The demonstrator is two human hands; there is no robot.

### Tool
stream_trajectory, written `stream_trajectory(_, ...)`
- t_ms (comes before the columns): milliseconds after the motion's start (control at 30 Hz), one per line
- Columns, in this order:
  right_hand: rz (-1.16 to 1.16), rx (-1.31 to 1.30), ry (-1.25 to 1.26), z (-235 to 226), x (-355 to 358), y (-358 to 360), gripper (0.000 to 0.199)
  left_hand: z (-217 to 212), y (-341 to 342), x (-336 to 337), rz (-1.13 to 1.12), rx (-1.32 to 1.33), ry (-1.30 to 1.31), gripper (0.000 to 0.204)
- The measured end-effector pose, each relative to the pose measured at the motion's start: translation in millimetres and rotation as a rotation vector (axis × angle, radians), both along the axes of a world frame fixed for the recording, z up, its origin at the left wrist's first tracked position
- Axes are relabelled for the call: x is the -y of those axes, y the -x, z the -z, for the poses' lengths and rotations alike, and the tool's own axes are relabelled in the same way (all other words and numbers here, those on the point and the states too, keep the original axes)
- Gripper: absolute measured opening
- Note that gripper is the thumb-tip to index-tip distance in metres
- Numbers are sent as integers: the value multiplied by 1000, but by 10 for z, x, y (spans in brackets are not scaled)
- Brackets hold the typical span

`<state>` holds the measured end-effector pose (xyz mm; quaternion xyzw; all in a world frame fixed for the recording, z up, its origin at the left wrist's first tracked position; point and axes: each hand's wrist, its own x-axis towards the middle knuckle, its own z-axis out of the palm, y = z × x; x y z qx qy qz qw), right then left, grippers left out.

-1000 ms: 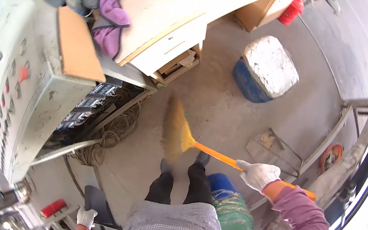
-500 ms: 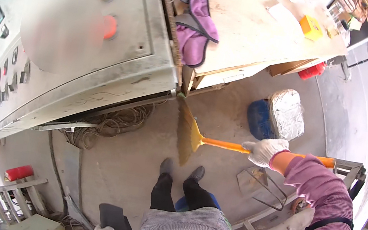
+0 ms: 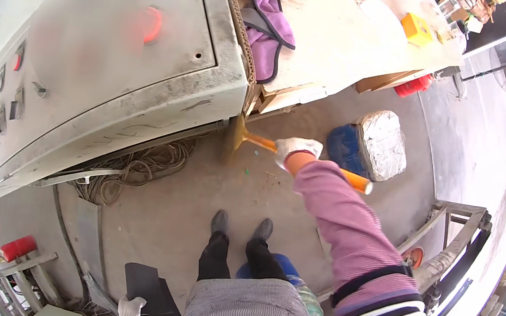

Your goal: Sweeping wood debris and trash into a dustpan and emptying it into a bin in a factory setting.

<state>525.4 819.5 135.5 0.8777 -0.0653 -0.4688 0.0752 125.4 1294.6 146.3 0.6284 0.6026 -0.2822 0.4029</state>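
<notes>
My right hand (image 3: 296,150), in a white glove, is closed round the orange handle of a broom (image 3: 260,141). The broom's bristles are smeared by motion and lie against the floor beside the lower corner of the grey control cabinet (image 3: 210,94). A few small bits of debris (image 3: 247,171) lie on the floor just right of the bristles. Low at the left, my gloved left hand (image 3: 130,309) grips a black dustpan (image 3: 145,284), held off to the side of my apron. Its fingers are partly hidden behind the dustpan's edge.
A wooden workbench (image 3: 332,44) with a purple cloth item (image 3: 264,53) adjoins the cabinet. Coiled cables (image 3: 148,164) lie under the cabinet. A blue bucket (image 3: 348,148) stands by a foil-covered bundle (image 3: 382,146). A metal frame (image 3: 444,257) is at right; my shoes (image 3: 221,221) stand mid-floor.
My right hand has swung the broom leftward and away from me, bringing its bristles to the cabinet corner. The view has shifted slightly; my left hand still holds the dustpan in much the same place.
</notes>
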Motion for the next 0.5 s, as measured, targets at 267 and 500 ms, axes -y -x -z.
stream_trajectory(267,458,-254,-302,-283,495,1311,54,199,351,-321,77,-60,4,41)
stream_trajectory(500,440,-182,-320,-228,70,1942,56,-62,-410,-68,139,-30,-36,42)
